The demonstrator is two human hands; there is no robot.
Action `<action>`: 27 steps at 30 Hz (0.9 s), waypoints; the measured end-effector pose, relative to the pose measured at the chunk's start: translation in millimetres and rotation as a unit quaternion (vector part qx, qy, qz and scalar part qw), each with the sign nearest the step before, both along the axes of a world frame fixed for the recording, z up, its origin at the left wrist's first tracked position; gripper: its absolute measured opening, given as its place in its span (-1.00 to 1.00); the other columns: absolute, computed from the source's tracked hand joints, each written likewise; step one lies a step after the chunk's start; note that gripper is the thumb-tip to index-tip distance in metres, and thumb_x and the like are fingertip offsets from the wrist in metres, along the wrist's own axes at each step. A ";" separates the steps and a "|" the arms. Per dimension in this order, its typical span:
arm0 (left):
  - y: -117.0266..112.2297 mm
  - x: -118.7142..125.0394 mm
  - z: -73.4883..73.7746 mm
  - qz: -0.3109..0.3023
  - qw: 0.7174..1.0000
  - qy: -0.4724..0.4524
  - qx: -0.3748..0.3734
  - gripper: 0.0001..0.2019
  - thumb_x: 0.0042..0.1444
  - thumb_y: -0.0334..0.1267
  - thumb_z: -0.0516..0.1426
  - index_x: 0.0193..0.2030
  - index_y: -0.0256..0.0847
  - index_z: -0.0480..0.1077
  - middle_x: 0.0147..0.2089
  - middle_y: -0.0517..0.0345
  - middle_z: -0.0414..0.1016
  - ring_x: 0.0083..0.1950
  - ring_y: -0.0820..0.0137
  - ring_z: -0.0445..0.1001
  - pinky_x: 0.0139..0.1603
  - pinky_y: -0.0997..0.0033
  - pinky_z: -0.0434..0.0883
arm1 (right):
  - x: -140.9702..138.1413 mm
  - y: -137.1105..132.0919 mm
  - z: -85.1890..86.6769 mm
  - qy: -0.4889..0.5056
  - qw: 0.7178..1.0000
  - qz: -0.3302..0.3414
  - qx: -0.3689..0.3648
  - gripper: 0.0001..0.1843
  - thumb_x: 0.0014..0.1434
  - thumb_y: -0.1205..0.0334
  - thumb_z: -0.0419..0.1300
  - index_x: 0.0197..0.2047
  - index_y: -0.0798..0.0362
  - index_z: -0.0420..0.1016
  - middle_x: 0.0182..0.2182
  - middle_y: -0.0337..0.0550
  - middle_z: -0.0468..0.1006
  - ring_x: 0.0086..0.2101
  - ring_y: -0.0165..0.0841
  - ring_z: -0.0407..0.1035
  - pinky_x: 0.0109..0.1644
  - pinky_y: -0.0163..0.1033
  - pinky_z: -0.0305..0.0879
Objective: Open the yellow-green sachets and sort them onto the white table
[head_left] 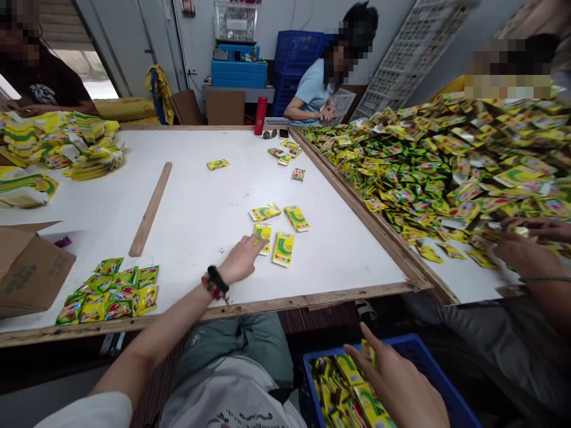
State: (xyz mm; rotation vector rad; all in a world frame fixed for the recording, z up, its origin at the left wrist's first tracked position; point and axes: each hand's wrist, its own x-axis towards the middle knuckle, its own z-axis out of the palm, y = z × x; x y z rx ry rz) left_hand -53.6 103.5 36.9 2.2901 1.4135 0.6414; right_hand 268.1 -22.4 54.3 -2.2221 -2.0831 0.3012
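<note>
The left hand [241, 259], fingers extended and together, touches a yellow-green foil sachet [263, 236] beneath its fingertips; the right hand [397, 380], fingers spread apart, sits above a blue plastic crate [414, 351].

Sachets [283, 248] on table [191, 196]; crate [423, 362] front right.

Yellow-green foil sachets [283, 248], lying flat, loosely scattered
</note>
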 end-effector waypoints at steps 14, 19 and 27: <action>-4.8 -11.1 12.3 -0.006 0.966 -0.245 -0.087 -0.65 0.35 -0.05 -0.20 -0.20 -0.19 0.29 -0.34 0.15 0.42 -0.32 0.38 0.44 -0.28 0.40 0.43 | -141.1 75.6 -31.6 0.458 0.865 0.178 0.105 -0.22 0.16 0.19 0.21 0.39 0.02 0.03 0.30 0.08 0.22 0.23 -0.13 0.21 0.23 0.08 0.24; -72.7 19.0 -5.1 0.176 0.849 -0.493 -0.064 -0.48 0.19 0.07 0.08 0.16 -0.08 0.00 0.06 0.03 0.30 -0.04 0.36 0.42 -0.04 0.34 0.43 | -167.3 59.3 -26.1 0.488 0.846 0.212 0.031 -0.52 0.26 0.26 0.05 0.25 0.05 0.32 0.02 0.05 0.57 -0.09 -0.17 0.53 -0.01 -0.02 0.45; -94.5 47.7 -24.3 0.298 0.833 -0.464 -0.042 -0.38 0.14 -0.14 0.17 0.24 -0.07 -0.07 0.07 -0.02 0.35 -0.18 0.43 0.43 -0.11 0.35 0.43 | -160.6 30.0 -18.3 0.632 0.744 0.198 -0.095 -0.51 0.21 0.19 0.13 0.22 -0.05 0.37 0.05 -0.05 0.56 0.02 -0.18 0.46 0.15 0.04 0.31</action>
